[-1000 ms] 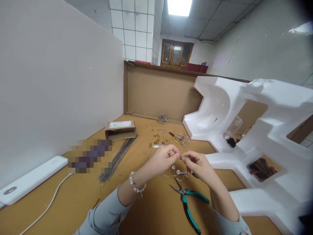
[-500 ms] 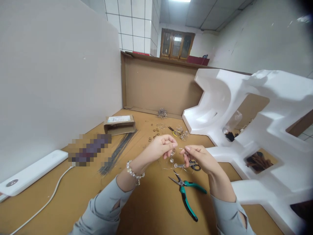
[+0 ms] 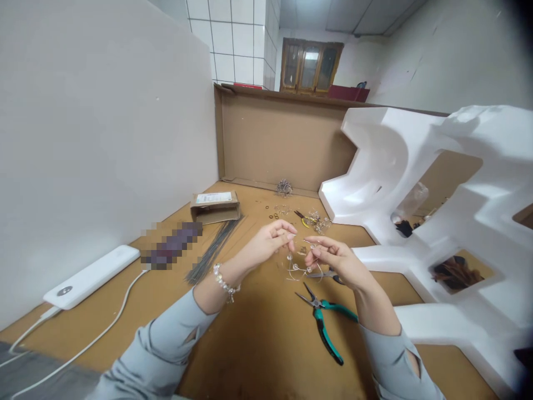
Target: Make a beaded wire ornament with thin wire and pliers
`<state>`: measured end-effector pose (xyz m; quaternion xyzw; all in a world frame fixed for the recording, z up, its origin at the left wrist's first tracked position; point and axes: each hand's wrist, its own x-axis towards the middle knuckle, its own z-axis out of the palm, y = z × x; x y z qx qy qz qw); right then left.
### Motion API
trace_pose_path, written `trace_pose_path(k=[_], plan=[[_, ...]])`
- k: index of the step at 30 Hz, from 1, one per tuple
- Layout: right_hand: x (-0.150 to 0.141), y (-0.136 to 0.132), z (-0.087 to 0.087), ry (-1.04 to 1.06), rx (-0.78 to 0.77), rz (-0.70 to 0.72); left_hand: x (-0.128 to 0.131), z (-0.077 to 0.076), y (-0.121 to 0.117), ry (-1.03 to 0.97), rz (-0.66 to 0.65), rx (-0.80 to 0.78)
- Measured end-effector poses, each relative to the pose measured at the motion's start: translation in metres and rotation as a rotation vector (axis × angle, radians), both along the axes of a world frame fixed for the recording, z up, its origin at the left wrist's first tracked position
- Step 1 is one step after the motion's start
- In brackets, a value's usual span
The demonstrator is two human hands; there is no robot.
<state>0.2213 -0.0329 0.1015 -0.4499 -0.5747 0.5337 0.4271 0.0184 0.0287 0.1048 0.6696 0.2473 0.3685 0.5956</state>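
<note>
A thin wire strand with clear round beads (image 3: 295, 267) hangs in a loose curve between my two hands, above the table. My left hand (image 3: 275, 243) is closed, thumb and fingers pinching one part of the wire. My right hand (image 3: 334, 259) pinches the strand at the other side, near a bead by its fingertips. Green-handled long-nose pliers (image 3: 318, 305) lie with jaws parted just below the right hand. Scissors (image 3: 325, 274) lie partly hidden behind that hand.
Beyond the hands are small yellow-handled pliers (image 3: 305, 219), beaded wire pieces (image 3: 320, 222) and a wire tangle (image 3: 283, 187). A bundle of straight wires (image 3: 214, 250), a small cardboard box (image 3: 215, 208) and a white power bank (image 3: 91, 276) lie left. White foam packing (image 3: 375, 166) stands right.
The view has turned a little, so the table things sit further right and higher. Both hands still hold the beaded strand, which now hangs in a wider curve between them.
</note>
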Motion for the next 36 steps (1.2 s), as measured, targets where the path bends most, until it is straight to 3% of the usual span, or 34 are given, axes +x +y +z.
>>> trace_pose_path(k=[2,7,12,15,18,27,36], plan=[[-0.007,0.002,-0.005,0.009,-0.033,0.032,-0.01,-0.012,-0.005,-0.033,0.032,-0.029],[-0.033,0.002,-0.035,-0.033,-0.152,0.059,-0.035,-0.057,-0.022,-0.096,0.065,-0.332],[-0.045,-0.008,-0.078,-0.168,-0.267,0.08,-0.046,-0.104,-0.029,-0.001,-0.011,-0.439],[-0.04,-0.016,-0.094,-0.169,-0.284,0.029,-0.047,-0.121,-0.03,-0.033,0.001,-0.435],[-0.035,-0.023,-0.102,-0.136,-0.301,-0.022,-0.047,-0.125,-0.031,-0.07,-0.008,-0.451],[-0.032,-0.032,-0.101,0.053,-0.341,-0.02,-0.048,-0.113,-0.036,-0.222,-0.056,-0.656],[-0.035,-0.033,-0.103,-0.014,-0.385,-0.127,-0.05,-0.116,-0.035,-0.253,-0.073,-0.79]])
